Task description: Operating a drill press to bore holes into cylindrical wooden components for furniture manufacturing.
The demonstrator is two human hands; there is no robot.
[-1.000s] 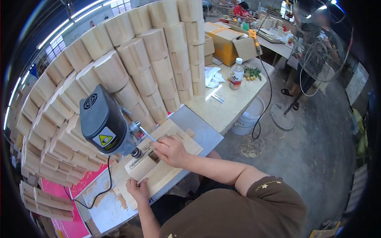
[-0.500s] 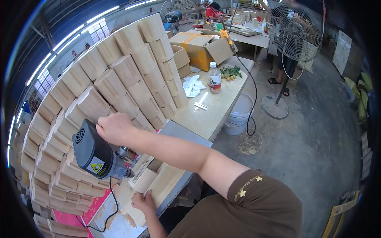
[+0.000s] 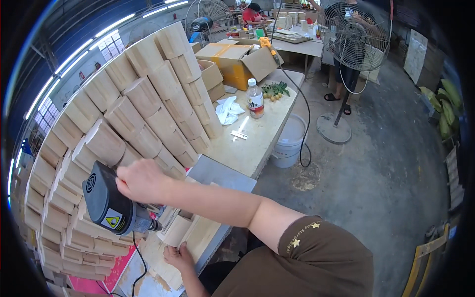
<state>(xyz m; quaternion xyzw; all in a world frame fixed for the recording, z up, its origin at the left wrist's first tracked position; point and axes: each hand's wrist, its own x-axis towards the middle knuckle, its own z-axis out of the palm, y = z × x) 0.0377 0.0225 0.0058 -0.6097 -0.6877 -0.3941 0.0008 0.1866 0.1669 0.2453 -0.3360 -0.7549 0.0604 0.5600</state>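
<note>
A black drill press (image 3: 110,200) with a metal chuck (image 3: 155,226) stands at the left of the bench. My right hand (image 3: 143,180) is closed in a fist beside the motor housing, around the drill press lever; the fingers and forearm cover most of the lever. Below the chuck lies a pale, rounded wooden block (image 3: 176,231), lengthwise on the work surface. My left hand (image 3: 179,256) pinches the block's near end between thumb and fingers. Whether the bit touches the wood cannot be made out. My right forearm hides part of the block's far end.
Stacked wooden blocks (image 3: 143,114) rise behind the drill press. On the bench (image 3: 232,158) are a bottle (image 3: 255,101), white tissue (image 3: 228,111), green-leaved fruit (image 3: 275,91) and cardboard boxes (image 3: 225,62). A bucket (image 3: 288,141) and a standing fan (image 3: 356,37) are at the right; people are farther back.
My right fist has come down a little beside the drill press. The whole view has shifted slightly. My left hand stays at the block's near end.
</note>
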